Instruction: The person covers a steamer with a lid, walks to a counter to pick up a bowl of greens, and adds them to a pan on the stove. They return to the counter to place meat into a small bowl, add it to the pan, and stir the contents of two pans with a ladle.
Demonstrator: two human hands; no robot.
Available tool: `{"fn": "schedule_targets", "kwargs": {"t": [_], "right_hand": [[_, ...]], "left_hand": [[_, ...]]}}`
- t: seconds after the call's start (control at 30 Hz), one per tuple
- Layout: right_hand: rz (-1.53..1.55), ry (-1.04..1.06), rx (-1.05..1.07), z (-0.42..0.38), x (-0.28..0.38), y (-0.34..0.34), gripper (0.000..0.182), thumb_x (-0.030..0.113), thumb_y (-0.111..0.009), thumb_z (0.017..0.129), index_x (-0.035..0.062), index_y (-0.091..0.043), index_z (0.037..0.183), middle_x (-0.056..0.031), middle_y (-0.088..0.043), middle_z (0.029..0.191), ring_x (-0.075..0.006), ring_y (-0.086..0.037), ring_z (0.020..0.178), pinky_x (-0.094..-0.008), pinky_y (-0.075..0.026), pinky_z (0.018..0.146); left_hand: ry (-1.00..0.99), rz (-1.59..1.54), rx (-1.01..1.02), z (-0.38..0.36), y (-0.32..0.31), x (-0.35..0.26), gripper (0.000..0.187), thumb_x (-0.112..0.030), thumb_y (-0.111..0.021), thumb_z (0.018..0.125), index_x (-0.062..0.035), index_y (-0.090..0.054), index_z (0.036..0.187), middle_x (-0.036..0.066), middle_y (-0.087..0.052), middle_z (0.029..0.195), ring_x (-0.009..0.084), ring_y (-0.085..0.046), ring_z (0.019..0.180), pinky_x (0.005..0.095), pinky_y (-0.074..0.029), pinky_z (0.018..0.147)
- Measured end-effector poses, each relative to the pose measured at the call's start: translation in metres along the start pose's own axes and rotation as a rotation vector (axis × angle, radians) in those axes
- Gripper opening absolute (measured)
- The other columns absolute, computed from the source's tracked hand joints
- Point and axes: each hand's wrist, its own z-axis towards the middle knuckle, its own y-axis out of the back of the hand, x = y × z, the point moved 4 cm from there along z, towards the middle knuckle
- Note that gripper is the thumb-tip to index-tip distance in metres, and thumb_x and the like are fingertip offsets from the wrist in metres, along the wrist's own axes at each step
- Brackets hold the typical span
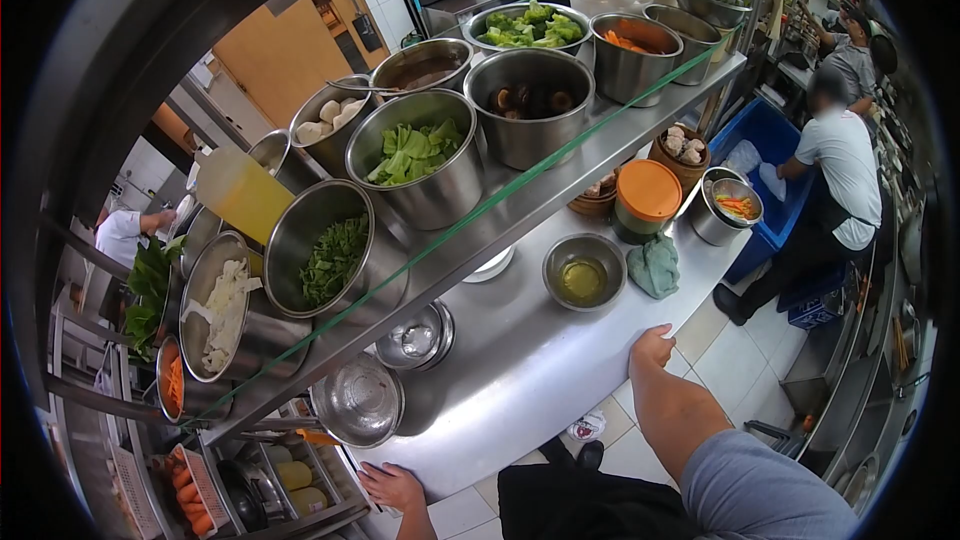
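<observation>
My left hand point(392, 487) lies flat with fingers spread on the near left end of the steel counter point(520, 390). At the counter's right front edge, my right hand point(652, 347) rests with its fingers curled at the rim. Closest to the right hand are a crumpled green cloth point(654, 266) and a steel bowl point(584, 272) with some yellowish liquid. Beyond the cloth stands a tub with an orange lid point(648, 190). An upturned-looking steel bowl point(358, 400) sits nearer my left hand, with stacked steel bowls point(412, 336) behind it.
A glass-edged shelf point(540, 202) above the counter carries several steel pots of cut vegetables, including broccoli point(530, 26) and mushrooms point(528, 98). Steamer baskets point(680, 152) stand at the far right. Another person point(835, 170) leans over a blue bin point(765, 210). Carrots point(190, 490) sit below left.
</observation>
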Motion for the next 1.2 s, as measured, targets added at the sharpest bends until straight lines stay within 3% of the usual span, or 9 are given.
{"fn": "schedule_targets", "kwargs": {"t": [1.2], "right_hand": [[-0.018,0.006,0.0,0.0026,-0.0013,-0.0003,0.059,0.05,-0.035,0.098,0.0014,-0.055,0.124,-0.0284,-0.065,0.112,-0.0471,-0.061,0.106,-0.0542,-0.048,0.094]], "left_hand": [[-0.006,0.007,-0.005,-0.0003,0.0001,0.0,0.054,-0.033,-0.041,0.098,-0.0082,-0.038,0.146,0.016,-0.035,0.151,0.0326,-0.034,0.14,0.0556,-0.026,0.11]]}}
